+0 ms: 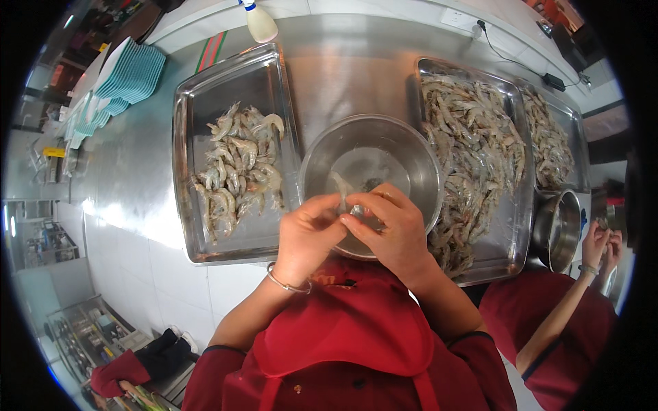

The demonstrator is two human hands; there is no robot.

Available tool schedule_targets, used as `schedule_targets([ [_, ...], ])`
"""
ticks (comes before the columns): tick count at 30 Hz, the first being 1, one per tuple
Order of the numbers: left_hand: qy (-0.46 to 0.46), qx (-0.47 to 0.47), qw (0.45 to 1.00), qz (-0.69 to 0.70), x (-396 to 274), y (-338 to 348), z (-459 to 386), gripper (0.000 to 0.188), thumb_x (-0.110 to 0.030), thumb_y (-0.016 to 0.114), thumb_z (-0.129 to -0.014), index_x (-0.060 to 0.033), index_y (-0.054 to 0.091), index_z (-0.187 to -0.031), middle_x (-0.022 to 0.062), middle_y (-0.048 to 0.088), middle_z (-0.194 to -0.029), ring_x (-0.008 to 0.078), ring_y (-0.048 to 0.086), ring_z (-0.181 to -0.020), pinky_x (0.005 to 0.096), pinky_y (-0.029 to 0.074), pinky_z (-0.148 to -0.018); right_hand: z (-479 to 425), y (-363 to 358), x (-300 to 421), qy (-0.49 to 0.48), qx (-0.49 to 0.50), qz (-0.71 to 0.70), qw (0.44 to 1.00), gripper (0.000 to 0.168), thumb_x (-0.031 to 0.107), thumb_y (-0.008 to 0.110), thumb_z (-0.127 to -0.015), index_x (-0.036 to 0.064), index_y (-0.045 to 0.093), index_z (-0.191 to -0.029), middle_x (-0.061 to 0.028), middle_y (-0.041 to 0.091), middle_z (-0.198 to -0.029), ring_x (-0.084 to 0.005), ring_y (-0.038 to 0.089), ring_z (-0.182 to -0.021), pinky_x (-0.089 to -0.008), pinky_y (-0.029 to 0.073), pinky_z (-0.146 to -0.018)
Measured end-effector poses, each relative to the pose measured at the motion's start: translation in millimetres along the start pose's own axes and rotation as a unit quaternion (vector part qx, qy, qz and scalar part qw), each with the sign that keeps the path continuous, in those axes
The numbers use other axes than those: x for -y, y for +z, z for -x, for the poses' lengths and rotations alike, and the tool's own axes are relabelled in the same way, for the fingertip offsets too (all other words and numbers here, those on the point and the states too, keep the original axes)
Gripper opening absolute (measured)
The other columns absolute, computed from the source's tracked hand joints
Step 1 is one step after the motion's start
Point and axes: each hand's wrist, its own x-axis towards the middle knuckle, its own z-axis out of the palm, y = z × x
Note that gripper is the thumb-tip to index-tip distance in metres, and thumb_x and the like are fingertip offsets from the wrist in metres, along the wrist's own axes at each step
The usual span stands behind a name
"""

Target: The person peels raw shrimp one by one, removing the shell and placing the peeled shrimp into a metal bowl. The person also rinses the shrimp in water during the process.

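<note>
Over a round steel bowl (371, 123), my two hands meet with a raw shrimp (340, 184) between their fingertips. My left hand (311, 228) pinches the shrimp's lower part, and a bangle circles that wrist. The fingers of my right hand (390, 221) close on the same shrimp from the other side. A small shiny thing (356, 210) shows between the hands; what it is cannot be made out. A small dark patch (371, 183) lies in the bowl, partly behind my right hand. Left of the bowl, whole shrimp (237, 167) lie in a steel tray (231, 251).
Right of the bowl, a second tray (506, 246) holds a large heap of shrimp (468, 154). Beyond it are another shrimp tray (573, 133), a steel bowl (558, 231) and a co-worker's hands (601, 244). A spray bottle (261, 23) and stacked turquoise trays (131, 69) stand behind.
</note>
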Motion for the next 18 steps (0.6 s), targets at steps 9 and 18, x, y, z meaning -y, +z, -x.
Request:
schedule_targets([
  [9, 0.097, -0.029, 0.972, -0.213, -8, 2, 3, 0.033, 0.003, 0.067, -0.075, 0.0032, 0.064, -0.108, 0.0089, 0.065, -0.096, 0.0114, 0.062, -0.069, 0.0240, 0.050, -0.064, -3, -2, -2, 0.100, 0.093, -0.063, 0.989, 0.011, 0.009, 0.071, -0.079, 0.004, 0.066, -0.088, -0.0063, 0.057, -0.077, -0.0176, 0.059, -0.067, -0.0294, 0.047, -0.060],
  [18, -0.062, 0.037, 0.997, 0.001, 5, -4, -2, 0.034, 0.009, 0.063, -0.084, 0.0028, 0.063, -0.117, 0.0040, 0.067, -0.093, 0.0060, 0.060, -0.074, 0.0196, 0.049, -0.066, -5, -19, -29, 0.258, 0.217, -0.373, 0.865, 0.014, 0.013, 0.062, -0.091, 0.001, 0.063, -0.098, 0.0014, 0.060, -0.089, -0.0052, 0.053, -0.081, -0.0214, 0.044, -0.073],
])
